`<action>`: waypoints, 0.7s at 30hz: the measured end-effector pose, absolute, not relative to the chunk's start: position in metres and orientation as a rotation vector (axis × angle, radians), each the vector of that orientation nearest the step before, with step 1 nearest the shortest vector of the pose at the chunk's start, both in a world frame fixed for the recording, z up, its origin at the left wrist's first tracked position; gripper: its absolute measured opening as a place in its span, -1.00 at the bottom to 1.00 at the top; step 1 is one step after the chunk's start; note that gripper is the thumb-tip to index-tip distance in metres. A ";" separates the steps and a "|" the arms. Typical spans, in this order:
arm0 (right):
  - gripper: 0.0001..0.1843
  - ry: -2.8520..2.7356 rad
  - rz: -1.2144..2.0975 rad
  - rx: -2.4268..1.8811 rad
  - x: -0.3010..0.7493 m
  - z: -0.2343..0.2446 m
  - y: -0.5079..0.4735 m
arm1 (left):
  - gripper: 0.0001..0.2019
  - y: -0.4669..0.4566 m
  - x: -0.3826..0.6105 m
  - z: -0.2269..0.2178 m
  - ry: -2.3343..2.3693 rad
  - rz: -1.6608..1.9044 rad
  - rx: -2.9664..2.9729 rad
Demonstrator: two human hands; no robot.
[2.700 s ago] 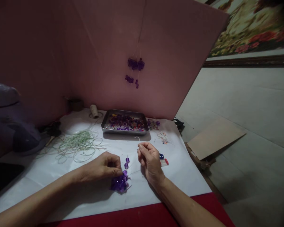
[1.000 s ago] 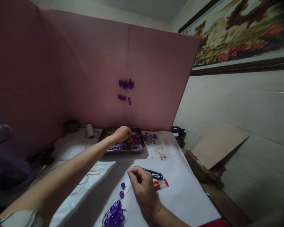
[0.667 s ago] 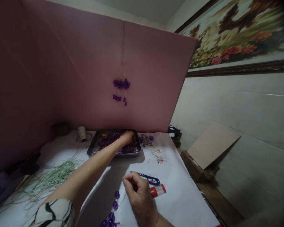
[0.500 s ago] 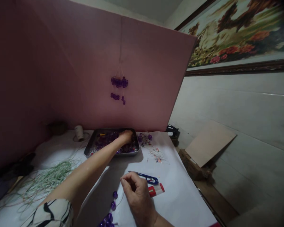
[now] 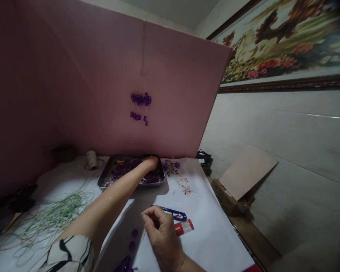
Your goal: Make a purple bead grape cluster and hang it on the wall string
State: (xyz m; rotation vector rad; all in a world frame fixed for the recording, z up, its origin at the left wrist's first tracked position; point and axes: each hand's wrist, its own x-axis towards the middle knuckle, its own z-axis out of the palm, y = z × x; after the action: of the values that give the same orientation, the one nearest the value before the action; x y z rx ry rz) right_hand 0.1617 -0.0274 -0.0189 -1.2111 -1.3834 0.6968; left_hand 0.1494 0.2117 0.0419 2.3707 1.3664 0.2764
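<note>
The step in hand looks to be picking from the loose beads [image 5: 127,165] in the tray [image 5: 156,184], with the strung piece waiting nearer the body. The left hand [image 5: 151,163] is down at the tray's right end; its fingertips are hidden, so I cannot tell how far apart they stand or whether they have a bead. The right hand [image 5: 161,232] has thumb and forefinger pressed together on what appears to be the end of the thread [image 5: 143,237], its other fingers curled. Just left of it, in the arm's shadow, two strung beads [image 5: 134,233] lie in line above a purple cluster [image 5: 124,265], which the lower edge cuts off. The next move seems to call for a fine pinch on one bead by the left and a steady thread end in the right. Beside the right hand lie blue snips [image 5: 175,214] and a red-and-clear case [image 5: 184,227] with a small pale label, too small to read. A black packet [image 5: 204,156] beyond the table bears a white patch, also illegible; no brand can be made out.
</note>
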 end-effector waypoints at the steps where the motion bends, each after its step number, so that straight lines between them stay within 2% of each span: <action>1: -0.82 -1.381 0.698 -1.212 0.162 -0.019 -0.027 | -0.64 0.211 0.149 0.042 1.386 0.270 2.333; 7: -0.82 -1.357 0.699 -1.196 0.163 -0.017 -0.028 | -0.67 0.209 0.132 0.054 1.337 0.497 2.072; 11: -0.79 -1.301 0.716 -1.181 0.163 -0.015 -0.027 | -0.95 0.193 0.102 0.077 1.209 0.772 1.782; 15: -0.78 -1.273 0.726 -1.183 0.163 -0.014 -0.027 | -0.95 0.148 0.061 0.085 1.043 0.949 1.469; 21: -0.78 -1.297 0.639 -1.181 0.163 -0.012 -0.032 | -0.85 0.063 0.011 0.053 1.001 0.874 0.900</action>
State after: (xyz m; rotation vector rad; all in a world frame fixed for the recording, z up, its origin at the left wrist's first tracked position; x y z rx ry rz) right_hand 0.1633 -0.0316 -0.0121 -1.1813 -1.2967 0.6393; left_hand 0.0107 0.0631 0.0531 0.9003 1.0007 0.8743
